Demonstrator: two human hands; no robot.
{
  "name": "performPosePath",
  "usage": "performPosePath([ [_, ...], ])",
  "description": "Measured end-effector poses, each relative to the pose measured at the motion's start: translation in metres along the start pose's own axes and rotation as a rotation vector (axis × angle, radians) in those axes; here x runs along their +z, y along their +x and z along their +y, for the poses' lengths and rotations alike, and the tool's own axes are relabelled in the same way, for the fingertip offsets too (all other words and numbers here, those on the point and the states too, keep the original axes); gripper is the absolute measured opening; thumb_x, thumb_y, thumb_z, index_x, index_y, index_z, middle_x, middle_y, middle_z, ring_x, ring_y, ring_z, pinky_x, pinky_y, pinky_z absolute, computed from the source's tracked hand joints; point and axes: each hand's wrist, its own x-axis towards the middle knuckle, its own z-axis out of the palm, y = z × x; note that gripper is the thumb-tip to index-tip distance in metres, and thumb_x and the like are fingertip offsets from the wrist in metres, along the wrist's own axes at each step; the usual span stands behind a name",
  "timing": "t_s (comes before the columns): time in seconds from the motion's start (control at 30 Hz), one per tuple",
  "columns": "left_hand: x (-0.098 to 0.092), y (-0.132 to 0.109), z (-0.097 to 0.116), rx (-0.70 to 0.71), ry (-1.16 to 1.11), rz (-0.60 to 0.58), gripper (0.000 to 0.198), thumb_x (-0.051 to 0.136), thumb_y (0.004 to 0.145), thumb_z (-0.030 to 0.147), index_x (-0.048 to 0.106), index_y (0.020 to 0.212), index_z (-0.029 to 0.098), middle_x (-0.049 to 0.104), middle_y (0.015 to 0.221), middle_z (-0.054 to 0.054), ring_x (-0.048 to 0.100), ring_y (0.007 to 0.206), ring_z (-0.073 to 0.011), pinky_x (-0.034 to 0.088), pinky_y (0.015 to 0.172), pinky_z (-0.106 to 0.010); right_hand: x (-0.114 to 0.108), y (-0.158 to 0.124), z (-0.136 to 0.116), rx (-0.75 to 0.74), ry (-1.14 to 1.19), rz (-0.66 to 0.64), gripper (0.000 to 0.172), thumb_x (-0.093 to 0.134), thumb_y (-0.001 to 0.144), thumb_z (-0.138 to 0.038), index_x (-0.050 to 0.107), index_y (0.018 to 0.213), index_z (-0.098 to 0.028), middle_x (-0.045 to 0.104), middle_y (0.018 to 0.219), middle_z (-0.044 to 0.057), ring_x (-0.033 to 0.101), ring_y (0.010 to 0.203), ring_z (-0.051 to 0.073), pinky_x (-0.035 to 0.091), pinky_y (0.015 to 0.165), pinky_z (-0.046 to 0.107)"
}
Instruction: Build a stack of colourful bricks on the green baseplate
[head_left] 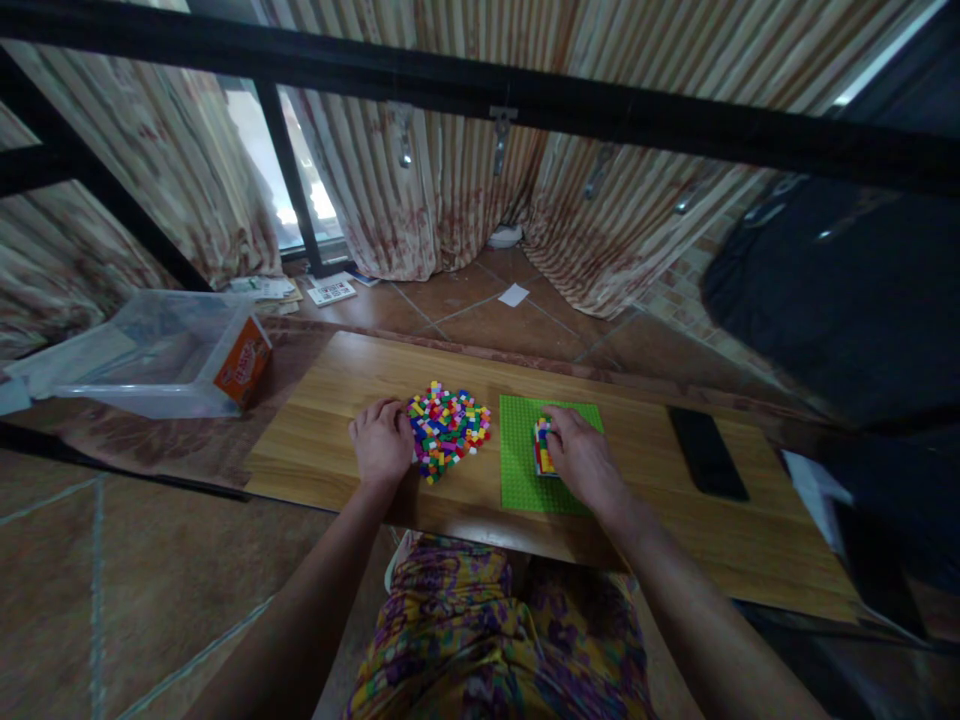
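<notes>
Your left hand (382, 440) lies knuckles-up on the pale wood-grain rectangular surface (330, 420), fingers curled under and drawn together; its fingertips touch the left edge of the loose heap of small multicoloured plastic bricks (450, 428); whether a brick sits inside the curl cannot be told. Your right hand (581, 460) rests on the bright green studded square baseplate (521, 485), fingers bent and close together, their tips against the right side of a small block of stacked multicoloured bricks (541, 452); whether they clasp the block or only press on it cannot be told. The block stands on the baseplate, toward its middle; the baseplate lies flat just right of the heap, apart from it by a narrow strip of bare wood.

A flat black rectangular phone (707, 452) lies face-up on the surface, well to the right of the baseplate. Off the surface, to the left, a clear plastic storage tub (150, 350) with an orange label (244, 365) on its near end rests on a dark patterned cloth. Beyond the far edge lies brown tiled floor (465, 295) with a white scrap of paper (514, 294); striped beige curtains (450, 180) hang behind it. A black metal bar (525, 100) crosses the top of the view. Your lap, in a yellow-and-purple patterned fabric (480, 620), shows below the near edge.
</notes>
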Motion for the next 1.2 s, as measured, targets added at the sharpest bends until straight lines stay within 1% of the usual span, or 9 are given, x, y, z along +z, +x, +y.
performPosePath([
  [0.13,0.002,0.000,-0.002,0.014,0.000,0.007,0.026,0.048,0.087,0.025,0.069,0.102,0.023,0.068,0.114,-0.006,0.057,0.109,-0.0266,0.039,0.095,-0.043,0.004,0.003,0.004,-0.024,-0.058,-0.051,0.047,0.041,0.082,-0.008,0.056,0.126,-0.016,0.067,0.104,0.011,0.061,0.093,0.022,0.047,0.085,0.035],
  [0.2,0.002,0.000,-0.002,0.013,0.007,0.008,0.025,0.048,0.087,0.025,0.069,0.101,0.023,0.069,0.114,-0.006,0.057,0.109,-0.0268,0.039,0.095,-0.043,0.006,0.004,0.004,-0.029,-0.070,-0.054,0.048,0.041,0.082,-0.008,0.055,0.128,-0.015,0.067,0.103,0.012,0.061,0.093,0.022,0.047,0.085,0.035],
  [0.43,0.002,0.000,-0.002,0.006,0.011,0.014,0.025,0.048,0.088,0.026,0.069,0.101,0.023,0.069,0.115,-0.005,0.057,0.109,-0.0262,0.039,0.095,-0.042,0.007,-0.001,0.003,0.024,-0.017,0.070,0.043,0.044,0.084,-0.014,0.059,0.124,-0.018,0.067,0.096,0.010,0.060,0.087,0.023,0.049,0.081,0.038],
  [0.7,0.002,0.000,-0.001,0.000,0.005,0.011,0.025,0.048,0.087,0.025,0.069,0.101,0.024,0.068,0.115,-0.006,0.057,0.109,-0.0266,0.039,0.095,-0.042,0.012,-0.012,0.006,0.007,0.045,0.140,0.040,0.043,0.088,-0.020,0.060,0.124,-0.021,0.067,0.097,0.008,0.060,0.089,0.023,0.049,0.084,0.040],
  [0.93,0.002,0.000,-0.001,0.006,0.014,0.005,0.026,0.048,0.087,0.025,0.069,0.101,0.024,0.068,0.115,-0.006,0.057,0.109,-0.0267,0.039,0.094,-0.042,0.012,-0.020,0.009,-0.027,0.016,0.158,0.036,0.042,0.091,-0.020,0.060,0.123,-0.021,0.068,0.098,0.009,0.059,0.091,0.023,0.048,0.086,0.040],
  [1.1,0.001,0.000,0.000,-0.004,0.014,0.002,0.025,0.048,0.087,0.025,0.069,0.100,0.024,0.068,0.115,-0.006,0.057,0.111,-0.0263,0.039,0.095,-0.041,0.014,-0.026,0.009,-0.045,-0.005,0.160,0.039,0.038,0.092,-0.017,0.060,0.124,-0.021,0.069,0.106,0.009,0.059,0.096,0.023,0.047,0.087,0.039],
  [1.2,0.001,0.001,0.000,-0.004,0.015,0.003,0.025,0.048,0.087,0.025,0.069,0.099,0.024,0.068,0.115,-0.006,0.057,0.111,-0.0260,0.039,0.095,-0.041,0.013,-0.027,0.008,-0.056,-0.026,0.156,0.040,0.037,0.092,-0.016,0.059,0.125,-0.020,0.070,0.106,0.009,0.059,0.096,0.023,0.047,0.088,0.039],
])
